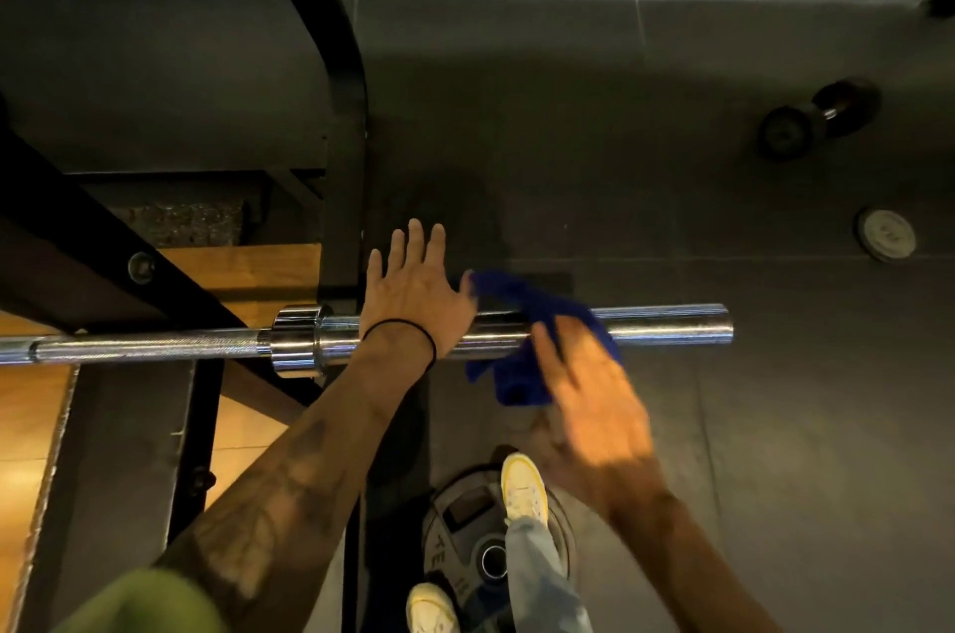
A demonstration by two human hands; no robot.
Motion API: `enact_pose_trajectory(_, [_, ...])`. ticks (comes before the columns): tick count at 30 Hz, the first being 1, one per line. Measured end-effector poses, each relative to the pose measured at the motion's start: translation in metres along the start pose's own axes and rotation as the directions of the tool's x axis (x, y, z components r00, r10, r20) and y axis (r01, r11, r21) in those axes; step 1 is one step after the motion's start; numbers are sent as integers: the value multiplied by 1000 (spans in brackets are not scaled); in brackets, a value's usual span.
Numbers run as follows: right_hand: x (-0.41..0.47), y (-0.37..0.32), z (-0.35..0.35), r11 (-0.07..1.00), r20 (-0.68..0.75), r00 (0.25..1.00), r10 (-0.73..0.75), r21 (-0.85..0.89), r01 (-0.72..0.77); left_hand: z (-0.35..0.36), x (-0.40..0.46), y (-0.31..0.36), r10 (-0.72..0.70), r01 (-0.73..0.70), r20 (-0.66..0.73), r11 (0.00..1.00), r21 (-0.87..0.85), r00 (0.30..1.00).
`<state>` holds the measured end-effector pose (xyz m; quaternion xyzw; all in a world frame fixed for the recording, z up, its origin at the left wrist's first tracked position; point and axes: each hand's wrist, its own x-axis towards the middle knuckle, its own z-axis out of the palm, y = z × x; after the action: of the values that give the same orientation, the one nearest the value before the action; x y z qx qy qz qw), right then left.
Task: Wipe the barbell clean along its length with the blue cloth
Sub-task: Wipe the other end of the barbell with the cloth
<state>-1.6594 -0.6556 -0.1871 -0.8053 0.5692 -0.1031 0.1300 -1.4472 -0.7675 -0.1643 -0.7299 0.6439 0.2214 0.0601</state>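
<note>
One barbell [672, 325], one blue cloth [522, 322] draped over; left hand [413, 291] fingers spread; right hand [594, 395] blurred, cannot tell.

Glossy chrome barbell [666, 325], soft blue cloth [522, 322], matt dark floor [568, 115].

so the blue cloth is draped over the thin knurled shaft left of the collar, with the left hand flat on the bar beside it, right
Not quite. The head view shows the blue cloth draped over the smooth barbell sleeve, right of the collar, not the knurled shaft. The left hand does lie flat on the bar beside it.
</note>
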Motion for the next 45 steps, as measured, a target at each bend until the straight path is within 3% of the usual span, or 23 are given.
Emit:
enact_pose_trajectory(3, [0,18,-13,955,-145,945,292,101,-279,0,5,1,-24,23,-8,999,-39,1000])
enact_pose_trajectory(5, [9,-11,-4,908,-192,898,396,228,-352,1,12,1,-46,47,17,998,-50,999])
enact_pose_trajectory(6, [12,-31,3,915,-171,914,369,237,-325,1,17,0,-58,60,37,996,-59,998])
enact_pose_trajectory(9, [10,-53,14,999,-62,998,18,28,-16,2,29,0,-74,76,55,996,-41,996])
enact_pose_trajectory(11, [12,-18,5,999,-70,997,-33,18,35,3,33,0,-60,61,21,997,-37,998])
enact_pose_trajectory(14, [19,22,-11,966,-168,953,253,92,-241,4,30,2,-39,36,-87,999,-35,995])
enact_pose_trajectory(16, [31,-2,-5,920,-187,905,382,164,-355,3,29,3,-36,32,-140,999,-25,990])
enact_pose_trajectory(17, [35,-23,0,919,-157,913,376,186,-347,3,28,4,-34,30,-157,999,-25,987])
enact_pose_trajectory(19, [32,-55,11,979,-111,981,161,146,-144,2,28,4,-32,27,-171,999,-34,985])
enact_pose_trajectory(21, [25,-45,11,996,-76,996,-49,66,54,1,27,3,-27,17,-178,998,-56,984])
enact_pose_trajectory(22, [23,-30,7,995,-87,993,-79,51,84,1,27,3,-23,11,-186,998,-64,982])
enact_pose_trajectory(24, [18,8,-2,999,-142,990,10,32,-5,0,27,4,-8,-7,-210,998,-68,978])
enact_pose_trajectory(26, [14,26,-7,970,-266,933,243,97,-225,-1,27,3,-6,-6,-242,999,-48,970])
enact_pose_trajectory(28, [19,3,0,900,-312,850,425,250,-358,-3,24,4,17,-26,-290,999,-28,957])
enact_pose_trajectory(29, [23,-17,5,891,-287,857,427,295,-345,-3,22,5,48,-61,-324,998,-28,945])
enact_pose_trajectory(32, [19,-46,15,986,-121,988,98,149,-79,-10,13,6,185,-224,-440,974,-39,879])
enact_pose_trajectory(34, [14,-17,10,999,-57,998,-19,38,21,-10,5,3,252,-296,-501,955,-10,828])
enact_pose_trajectory(35, [10,1,5,1000,-70,998,-1,12,2,-7,-2,2,259,-299,-502,954,3,825])
enact_pose_trajectory(37, [1,27,-4,985,-166,971,174,46,-168,6,-18,6,235,-250,-423,968,21,875])
enact_pose_trajectory(40, [4,-4,3,899,-219,882,417,241,-365,23,-35,15,145,-133,-317,989,60,937])
enact_pose_trajectory(42, [8,-44,14,905,-140,926,351,304,-297,20,-32,18,76,-64,-295,997,48,953])
enact_pose_trajectory(45, [1,-41,15,992,-5,1000,12,126,-11,19,-29,19,68,-54,-258,997,60,964])
